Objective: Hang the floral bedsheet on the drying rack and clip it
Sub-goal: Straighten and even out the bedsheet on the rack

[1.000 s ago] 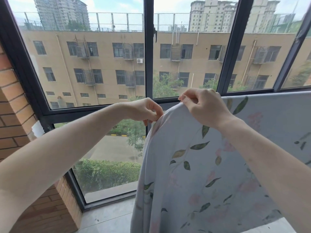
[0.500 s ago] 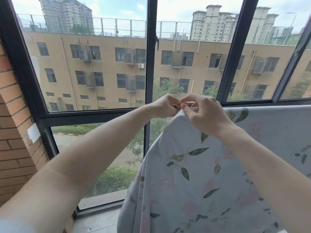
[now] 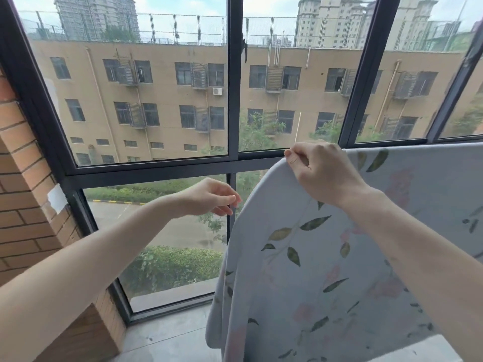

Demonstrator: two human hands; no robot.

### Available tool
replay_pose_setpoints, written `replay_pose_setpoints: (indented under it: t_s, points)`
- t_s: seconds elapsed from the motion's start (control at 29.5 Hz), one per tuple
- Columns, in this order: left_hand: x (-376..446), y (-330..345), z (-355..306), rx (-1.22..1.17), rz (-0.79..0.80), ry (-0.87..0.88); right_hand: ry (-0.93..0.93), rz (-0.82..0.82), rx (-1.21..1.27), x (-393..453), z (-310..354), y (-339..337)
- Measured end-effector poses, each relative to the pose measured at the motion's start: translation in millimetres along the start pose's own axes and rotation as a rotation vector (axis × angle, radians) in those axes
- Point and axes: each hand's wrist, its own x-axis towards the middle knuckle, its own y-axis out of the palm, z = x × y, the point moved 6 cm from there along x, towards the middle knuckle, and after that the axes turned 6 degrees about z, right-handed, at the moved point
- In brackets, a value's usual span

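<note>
The right hand (image 3: 324, 173) is pinching the top corner of the floral bedsheet (image 3: 326, 270), draping at 4 o'clock, while the left hand (image 3: 211, 197) is hovering loose-fingered and empty at 9 o'clock of it.

Draping over and hiding whatever is supporting the floral bedsheet (image 3: 326, 257) (lower hem running off the bottom edge); no clip discernible.

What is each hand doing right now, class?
Left hand: open, holding nothing.
Right hand: grips the floral bedsheet at its top edge.
</note>
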Motion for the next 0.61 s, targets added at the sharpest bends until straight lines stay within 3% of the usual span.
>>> replay_pose_setpoints:
  t_s: [0.14, 0.34, 0.51, 0.61]
  points:
    - [-24.6, 25.0, 52.4, -0.093, 0.053, -0.082, -0.139, -0.008, -0.071, -4.7, 44.2, 18.8]
    - [-9.0, 61.5, 68.8, 0.121, 0.122, -0.053, -0.153, 0.079, -0.239, -15.7, 65.0, 53.4]
    - [-10.9, 43.5, 66.2, 0.223, -0.053, 0.032, -0.157, 0.096, -0.382, -20.6, 62.4, 56.4]
    - [-20.2, 11.8, 64.0, 0.064, -0.229, 0.050, -0.167, 0.101, -0.384, -19.2, 61.1, 55.3]
